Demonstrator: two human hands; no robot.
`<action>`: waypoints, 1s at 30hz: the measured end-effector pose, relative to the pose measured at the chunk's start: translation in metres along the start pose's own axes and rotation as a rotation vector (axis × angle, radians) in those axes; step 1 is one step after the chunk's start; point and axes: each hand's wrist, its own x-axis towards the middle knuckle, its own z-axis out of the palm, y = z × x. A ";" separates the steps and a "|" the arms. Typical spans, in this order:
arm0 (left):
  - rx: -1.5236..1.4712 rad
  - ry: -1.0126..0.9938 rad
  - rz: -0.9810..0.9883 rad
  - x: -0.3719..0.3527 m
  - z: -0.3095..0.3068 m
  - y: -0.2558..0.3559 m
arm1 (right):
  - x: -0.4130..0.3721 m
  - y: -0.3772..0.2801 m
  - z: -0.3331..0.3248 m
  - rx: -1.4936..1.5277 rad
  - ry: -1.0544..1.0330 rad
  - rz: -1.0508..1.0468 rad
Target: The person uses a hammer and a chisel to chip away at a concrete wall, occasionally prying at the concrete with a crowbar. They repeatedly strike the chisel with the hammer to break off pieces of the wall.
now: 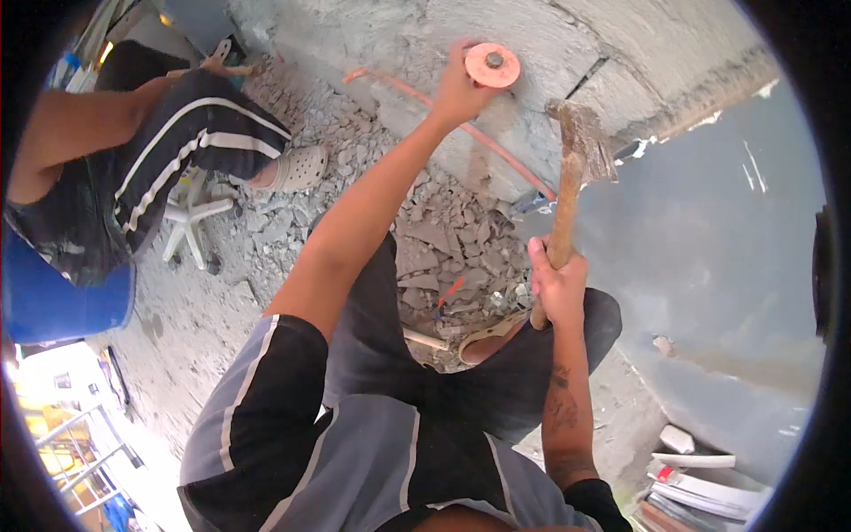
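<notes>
Here, hammer (pixel 573 182) seemingly near panel edge (pixel 656 147), open gap to chisel (pixel 493 66).

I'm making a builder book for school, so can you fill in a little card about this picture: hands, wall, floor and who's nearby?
Left hand: holds a round orange-pink disc with a dark metal centre; what's behind it is hidden
Right hand: grips a brown wooden-handled hammer with a worn metal head
Touching: hammer and disc are apart
Wall: rough grey wall, thin orange pipe near its foot
Floor: broken grey rubble
Nearby: another person's leg in black, white-striped shorts, with a pale perforated clog
</notes>
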 end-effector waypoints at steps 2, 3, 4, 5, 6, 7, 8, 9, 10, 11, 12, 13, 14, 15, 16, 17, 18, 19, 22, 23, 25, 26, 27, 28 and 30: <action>0.073 -0.066 0.015 -0.003 -0.006 -0.010 | 0.000 0.001 -0.003 -0.014 0.007 0.012; 0.117 -0.113 0.092 -0.002 -0.011 -0.012 | 0.001 0.002 -0.005 -0.045 -0.001 0.016; 0.161 -0.159 0.171 -0.002 -0.016 -0.013 | 0.000 0.003 -0.006 -0.032 0.007 0.021; 0.161 -0.172 0.174 -0.005 -0.020 -0.013 | 0.000 0.004 -0.006 -0.019 0.016 -0.003; 0.033 -0.063 -0.066 -0.009 -0.023 -0.009 | 0.000 0.004 -0.006 -0.006 0.027 -0.030; -0.094 0.046 -0.307 -0.011 -0.026 -0.008 | 0.000 0.003 -0.008 0.005 0.037 -0.029; -0.093 0.032 -0.303 -0.011 -0.031 -0.006 | -0.002 0.001 -0.010 0.013 0.021 -0.021; -0.116 0.014 -0.364 -0.010 -0.037 -0.007 | -0.003 -0.001 -0.011 0.020 0.003 -0.015; -0.137 -0.003 -0.424 -0.008 -0.043 -0.007 | -0.003 -0.002 -0.013 0.030 0.008 -0.016; -0.147 -0.056 -0.435 -0.008 -0.048 -0.007 | -0.004 -0.002 -0.013 0.045 0.006 -0.008; -0.142 -0.061 -0.434 -0.009 -0.045 -0.005 | -0.005 -0.003 -0.014 0.058 0.001 0.001; -0.251 -0.022 -0.474 -0.011 -0.040 -0.004 | -0.006 -0.006 -0.014 0.063 0.000 0.000; -0.360 0.019 -0.514 -0.014 -0.037 -0.002 | -0.007 -0.010 -0.015 0.085 -0.009 0.022; -0.349 -0.053 -0.459 -0.019 -0.036 -0.001 | -0.007 -0.012 -0.014 0.106 -0.019 0.043; -0.349 -0.054 -0.457 -0.020 -0.033 -0.001 | -0.007 -0.011 -0.013 0.107 -0.018 0.042; -0.237 -0.143 -0.376 -0.021 -0.029 -0.001 | -0.006 -0.009 -0.012 0.117 -0.013 0.017; -0.126 -0.231 -0.294 -0.024 -0.024 -0.004 | -0.007 -0.007 -0.011 0.126 -0.008 -0.007; -0.233 -0.241 -0.192 -0.025 -0.017 -0.007 | -0.007 -0.005 -0.010 0.123 -0.007 -0.004; -0.165 -0.206 0.057 -0.027 -0.001 0.007 | -0.009 0.002 -0.007 0.249 0.039 -0.087; -0.035 -0.275 0.062 -0.023 -0.001 0.019 | -0.008 0.005 -0.008 0.257 0.024 -0.115; -0.032 -0.311 0.029 -0.027 0.008 0.018 | -0.008 0.003 -0.003 0.250 -0.003 -0.149; -0.030 -0.351 0.001 -0.027 0.012 0.016 | -0.009 -0.001 0.005 0.197 0.073 -0.211; 0.029 -0.362 -0.055 -0.029 0.013 0.034 | -0.008 -0.006 0.011 0.143 0.144 -0.278; 0.029 -0.332 -0.055 -0.034 0.020 0.025 | -0.006 -0.007 0.015 0.124 0.124 -0.290; 0.081 -0.301 -0.122 -0.044 0.032 0.018 | -0.006 -0.008 0.020 0.202 0.087 -0.089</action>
